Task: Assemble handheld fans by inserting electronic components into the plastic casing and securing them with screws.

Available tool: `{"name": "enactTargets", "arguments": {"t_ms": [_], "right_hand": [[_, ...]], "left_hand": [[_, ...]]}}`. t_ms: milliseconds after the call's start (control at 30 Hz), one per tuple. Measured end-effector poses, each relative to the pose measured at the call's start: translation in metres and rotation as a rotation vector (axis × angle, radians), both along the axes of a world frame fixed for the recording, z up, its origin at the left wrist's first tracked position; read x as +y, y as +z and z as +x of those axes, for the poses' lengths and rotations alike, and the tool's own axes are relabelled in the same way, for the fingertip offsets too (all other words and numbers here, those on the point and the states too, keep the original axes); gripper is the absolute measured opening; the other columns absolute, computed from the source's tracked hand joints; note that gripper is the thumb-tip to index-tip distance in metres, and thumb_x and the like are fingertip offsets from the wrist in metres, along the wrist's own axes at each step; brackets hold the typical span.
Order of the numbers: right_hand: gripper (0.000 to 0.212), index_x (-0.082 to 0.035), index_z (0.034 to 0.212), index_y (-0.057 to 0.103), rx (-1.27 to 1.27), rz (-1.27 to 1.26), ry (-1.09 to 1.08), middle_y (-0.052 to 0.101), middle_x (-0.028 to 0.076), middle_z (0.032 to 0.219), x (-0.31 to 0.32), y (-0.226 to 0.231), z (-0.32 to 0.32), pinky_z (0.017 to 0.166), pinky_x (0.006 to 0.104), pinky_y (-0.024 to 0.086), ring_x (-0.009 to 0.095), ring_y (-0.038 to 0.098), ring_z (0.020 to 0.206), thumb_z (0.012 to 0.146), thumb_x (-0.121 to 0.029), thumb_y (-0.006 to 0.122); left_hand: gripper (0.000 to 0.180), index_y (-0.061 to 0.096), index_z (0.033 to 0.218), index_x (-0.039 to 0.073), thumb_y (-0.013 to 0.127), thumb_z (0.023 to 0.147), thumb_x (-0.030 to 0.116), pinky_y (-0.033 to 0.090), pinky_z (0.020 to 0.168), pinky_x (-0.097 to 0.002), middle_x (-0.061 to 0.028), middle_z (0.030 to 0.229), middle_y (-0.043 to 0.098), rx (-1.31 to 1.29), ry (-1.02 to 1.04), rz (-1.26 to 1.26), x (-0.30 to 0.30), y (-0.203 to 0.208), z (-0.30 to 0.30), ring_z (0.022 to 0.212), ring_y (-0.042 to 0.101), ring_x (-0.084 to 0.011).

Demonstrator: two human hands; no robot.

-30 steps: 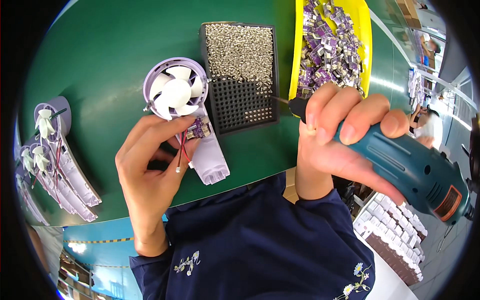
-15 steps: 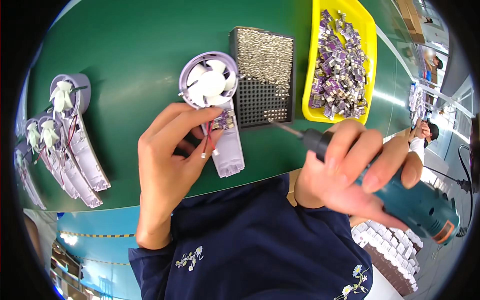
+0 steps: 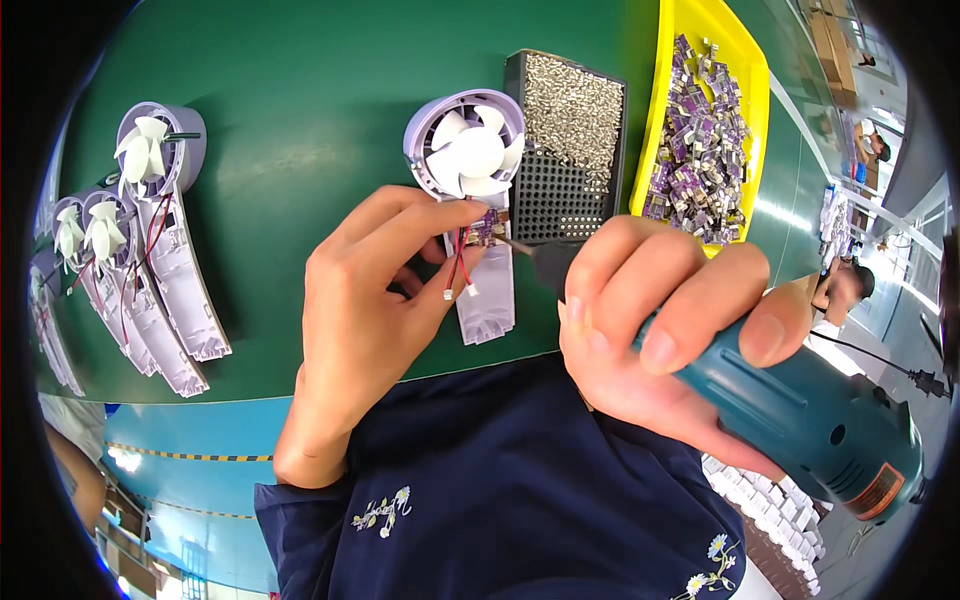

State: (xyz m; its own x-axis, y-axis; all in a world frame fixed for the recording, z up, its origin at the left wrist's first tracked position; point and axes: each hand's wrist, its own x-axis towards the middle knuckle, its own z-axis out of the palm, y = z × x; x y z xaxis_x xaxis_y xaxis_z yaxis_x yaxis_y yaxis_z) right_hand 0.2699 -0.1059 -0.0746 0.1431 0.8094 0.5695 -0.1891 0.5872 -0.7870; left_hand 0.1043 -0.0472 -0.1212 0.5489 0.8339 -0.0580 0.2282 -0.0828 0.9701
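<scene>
A lilac handheld fan housing (image 3: pixel 487 300) lies on the green table, its round head holding a white fan blade (image 3: pixel 468 155). A small purple circuit board (image 3: pixel 488 226) sits in the upper handle, and red and black wires (image 3: pixel 458 265) with white plugs hang beside it. My left hand (image 3: pixel 375 275) is closed at the board, fingertips pinching there. My right hand (image 3: pixel 665 320) is wrapped round a teal electric screwdriver (image 3: pixel 800 400). Its bit tip reaches the board's right side; whether a screw is on it is too small to tell.
Behind the fan stands a black screw tray (image 3: pixel 565 195) partly filled with small silvery screws. A yellow bin (image 3: pixel 755 150) of purple circuit boards is at the right. Several more fan housings (image 3: pixel 190 290) lie at the left. Other people sit at the far right.
The electric screwdriver has moved left from the screw tray, and its bit is now at the circuit board. My left hand stays at the board. The whole view has shifted slightly.
</scene>
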Motion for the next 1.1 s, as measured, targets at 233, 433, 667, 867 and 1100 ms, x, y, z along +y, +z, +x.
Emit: {"name": "enactTargets", "arguments": {"t_ms": [233, 433, 667, 867, 1100], "right_hand": [[0.044, -0.012, 0.114, 0.051, 0.075, -0.060, -0.061, 0.057, 0.008, 0.085, 0.001, -0.004, -0.009, 0.054, 0.0385, 0.044, 0.023, 0.051, 0.057, 0.096, -0.052, 0.057], [0.062, -0.011, 0.120, 0.051, 0.083, 0.003, -0.100, 0.054, 0.004, 0.086, -0.002, 0.007, -0.009, 0.053, 0.0357, 0.043, 0.018, 0.049, 0.056, 0.092, -0.066, 0.059], [0.062, -0.011, 0.121, 0.052, -0.016, 0.033, -0.103, 0.055, 0.004, 0.087, -0.005, 0.013, -0.004, 0.054, 0.0351, 0.045, 0.017, 0.050, 0.057, 0.091, -0.065, 0.061], [0.061, -0.012, 0.120, 0.052, 0.092, 0.070, -0.108, 0.055, 0.004, 0.087, -0.005, 0.020, 0.002, 0.053, 0.0344, 0.047, 0.017, 0.050, 0.057, 0.091, -0.064, 0.063], [0.060, -0.011, 0.119, 0.051, 0.126, 0.046, -0.045, 0.056, 0.005, 0.088, -0.016, 0.026, -0.002, 0.056, 0.0355, 0.046, 0.018, 0.052, 0.059, 0.092, -0.064, 0.062]], "left_hand": [[0.029, 0.075, 0.105, 0.006, 0.080, 0.077, -0.002, 0.053, 0.053, -0.0254, -0.0048, 0.092, 0.066, 0.004, 0.002, -0.025, -0.001, -0.001, -0.002, 0.069, 0.064, -0.0127], [0.032, 0.074, 0.107, 0.006, 0.081, 0.076, 0.000, 0.054, 0.052, -0.0263, -0.0063, 0.094, 0.067, 0.022, -0.010, 0.013, 0.002, 0.003, -0.002, 0.068, 0.065, -0.0145], [0.038, 0.073, 0.112, 0.007, 0.083, 0.075, 0.002, 0.056, 0.053, -0.0288, -0.0068, 0.102, 0.066, 0.075, 0.037, 0.106, -0.009, 0.003, 0.000, 0.069, 0.064, -0.0157], [0.040, 0.073, 0.111, 0.008, 0.084, 0.073, 0.003, 0.055, 0.057, -0.0307, -0.0093, 0.117, 0.055, 0.166, 0.057, 0.177, -0.013, 0.016, 0.001, 0.074, 0.062, -0.0164], [0.032, 0.076, 0.093, 0.010, 0.087, 0.063, 0.005, 0.045, 0.078, -0.0381, -0.0102, 0.117, 0.058, 0.076, 0.098, 0.515, -0.017, 0.013, 0.001, 0.098, 0.054, -0.0279]]}}
